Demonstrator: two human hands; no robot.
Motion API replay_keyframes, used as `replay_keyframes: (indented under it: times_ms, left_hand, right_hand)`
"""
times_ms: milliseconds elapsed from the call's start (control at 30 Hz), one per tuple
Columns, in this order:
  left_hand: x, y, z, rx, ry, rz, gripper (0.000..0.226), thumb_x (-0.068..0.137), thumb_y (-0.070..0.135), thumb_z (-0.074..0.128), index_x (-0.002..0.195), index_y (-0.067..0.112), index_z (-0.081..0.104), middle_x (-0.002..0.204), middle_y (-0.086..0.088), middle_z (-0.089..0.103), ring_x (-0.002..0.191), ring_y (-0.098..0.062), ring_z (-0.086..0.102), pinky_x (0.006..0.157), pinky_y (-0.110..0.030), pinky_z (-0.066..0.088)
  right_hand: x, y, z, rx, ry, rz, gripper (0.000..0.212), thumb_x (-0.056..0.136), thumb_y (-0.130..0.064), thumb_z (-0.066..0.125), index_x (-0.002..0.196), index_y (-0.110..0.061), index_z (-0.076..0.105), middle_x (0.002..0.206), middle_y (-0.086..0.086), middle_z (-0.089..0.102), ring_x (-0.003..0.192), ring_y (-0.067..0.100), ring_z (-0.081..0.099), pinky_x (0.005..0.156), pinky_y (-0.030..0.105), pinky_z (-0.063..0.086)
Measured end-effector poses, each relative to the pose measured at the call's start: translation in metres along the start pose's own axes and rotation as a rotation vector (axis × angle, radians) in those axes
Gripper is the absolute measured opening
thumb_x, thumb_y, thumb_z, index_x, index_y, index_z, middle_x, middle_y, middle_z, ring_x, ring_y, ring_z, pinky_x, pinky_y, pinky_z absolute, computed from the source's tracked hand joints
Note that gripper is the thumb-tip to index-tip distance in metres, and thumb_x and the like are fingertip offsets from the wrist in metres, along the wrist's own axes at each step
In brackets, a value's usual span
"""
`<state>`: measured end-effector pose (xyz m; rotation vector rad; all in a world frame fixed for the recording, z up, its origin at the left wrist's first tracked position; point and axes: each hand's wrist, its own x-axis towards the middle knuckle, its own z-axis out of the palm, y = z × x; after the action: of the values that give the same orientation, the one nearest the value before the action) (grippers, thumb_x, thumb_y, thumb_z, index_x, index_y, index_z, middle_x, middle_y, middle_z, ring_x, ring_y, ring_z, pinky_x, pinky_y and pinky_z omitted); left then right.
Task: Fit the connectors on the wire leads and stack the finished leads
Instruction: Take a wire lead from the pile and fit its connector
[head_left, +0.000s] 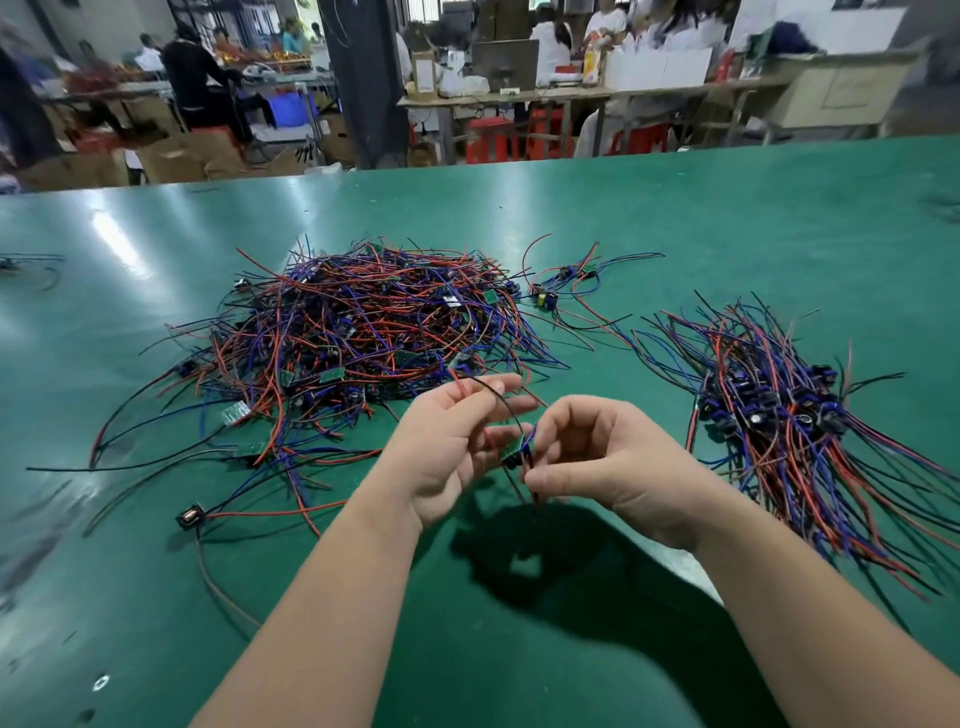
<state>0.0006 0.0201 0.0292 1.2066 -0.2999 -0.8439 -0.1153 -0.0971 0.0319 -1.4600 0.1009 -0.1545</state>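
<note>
Here, closest in, the left hand (452, 447) curls around the red and black wires of one wire lead (514, 451), held above the counter (130, 597), while the right hand (597, 467) pinches its lower end by the small green-and-black part. The fitting step looks to be in hand, not finished. Next, I judge, the part must be pressed home squarely, then the lead carried right to the finished stack (779, 415) and laid parallel with the others. Farther off lies the tangled pile (363, 332) of unworked leads.

Green table (675, 218), red-blue-black wire leads (363, 322)
</note>
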Motion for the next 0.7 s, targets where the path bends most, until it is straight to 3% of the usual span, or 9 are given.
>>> replay_keyframes:
  times_ms: [100,167,233,300,367,433,500,567,700]
  left_hand:
    - [0.002,0.011,-0.01,-0.215,0.016,-0.039,0.024,0.101,0.014,0.039,0.101,0.007,0.061,0.082,-0.007,0.075,0.056,-0.009,0.068,0.047,-0.017,0.053]
    - [0.001,0.022,-0.022,-0.367,0.058,-0.044,0.026,0.101,0.013,0.036,0.101,0.003,0.061,0.085,-0.01,0.074,0.058,-0.011,0.069,0.048,-0.02,0.055]
    - [0.001,0.028,-0.032,-0.326,0.19,-0.023,0.025,0.101,0.013,0.037,0.097,0.005,0.061,0.087,-0.011,0.073,0.059,-0.014,0.07,0.047,-0.022,0.055]
    - [0.002,0.027,-0.038,0.02,0.385,-0.026,0.028,0.1,0.021,0.039,0.092,0.007,0.062,0.089,-0.012,0.071,0.062,-0.021,0.071,0.05,-0.027,0.057]
    - [0.004,0.02,-0.043,0.611,0.591,-0.007,0.043,0.093,0.038,0.04,0.079,0.006,0.066,0.084,-0.015,0.071,0.072,-0.031,0.069,0.065,-0.037,0.059]
    - [0.0,0.017,-0.044,1.066,0.737,0.093,0.061,0.084,0.052,0.037,0.059,0.005,0.066,0.066,-0.012,0.069,0.068,-0.029,0.064,0.065,-0.032,0.052]
    - [-0.004,0.019,-0.043,1.177,0.8,0.206,0.067,0.083,0.056,0.037,0.047,0.004,0.059,0.051,-0.009,0.062,0.056,-0.026,0.057,0.053,-0.026,0.041]
    - [-0.004,0.02,-0.045,1.156,0.822,0.254,0.064,0.086,0.053,0.042,0.045,0.006,0.058,0.049,-0.007,0.061,0.057,-0.026,0.057,0.055,-0.027,0.043]
    - [0.001,0.014,-0.047,1.13,0.761,0.216,0.029,0.082,0.037,0.054,0.069,0.017,0.07,0.058,-0.001,0.068,0.066,-0.021,0.068,0.066,-0.026,0.05]
  right_hand:
    - [0.002,-0.002,-0.003,0.163,0.072,-0.016,0.039,0.062,0.017,0.069,0.091,-0.006,0.055,0.064,0.007,0.06,0.052,0.02,0.058,0.051,0.021,0.044]
    - [0.003,-0.006,-0.008,0.241,0.142,-0.065,0.038,0.059,0.009,0.068,0.093,-0.006,0.058,0.063,0.006,0.06,0.05,0.019,0.057,0.05,0.02,0.043]
    - [0.003,-0.01,-0.013,0.329,0.205,-0.115,0.033,0.06,0.003,0.064,0.091,-0.006,0.061,0.063,0.005,0.06,0.05,0.016,0.058,0.049,0.018,0.045]
    - [0.002,-0.014,-0.019,0.425,0.245,-0.151,0.029,0.061,0.002,0.062,0.087,-0.009,0.067,0.064,0.003,0.06,0.052,0.014,0.059,0.051,0.017,0.046]
    - [0.001,-0.017,-0.025,0.503,0.256,-0.173,0.028,0.064,0.001,0.061,0.081,-0.016,0.074,0.066,0.001,0.062,0.055,0.013,0.061,0.054,0.017,0.048]
    - [0.0,-0.019,-0.026,0.528,0.263,-0.183,0.029,0.064,0.0,0.062,0.076,-0.022,0.075,0.067,-0.001,0.064,0.058,0.011,0.062,0.057,0.017,0.05]
    - [0.0,-0.02,-0.025,0.528,0.264,-0.183,0.028,0.062,0.0,0.063,0.073,-0.023,0.075,0.066,-0.002,0.065,0.057,0.011,0.063,0.058,0.017,0.051]
    - [-0.001,-0.02,-0.021,0.529,0.256,-0.182,0.028,0.061,0.001,0.062,0.071,-0.023,0.075,0.064,-0.002,0.064,0.056,0.011,0.063,0.058,0.017,0.05]
    - [-0.002,-0.019,-0.021,0.501,0.251,-0.167,0.029,0.06,-0.001,0.063,0.075,-0.022,0.077,0.066,-0.003,0.066,0.058,0.01,0.064,0.06,0.016,0.051]
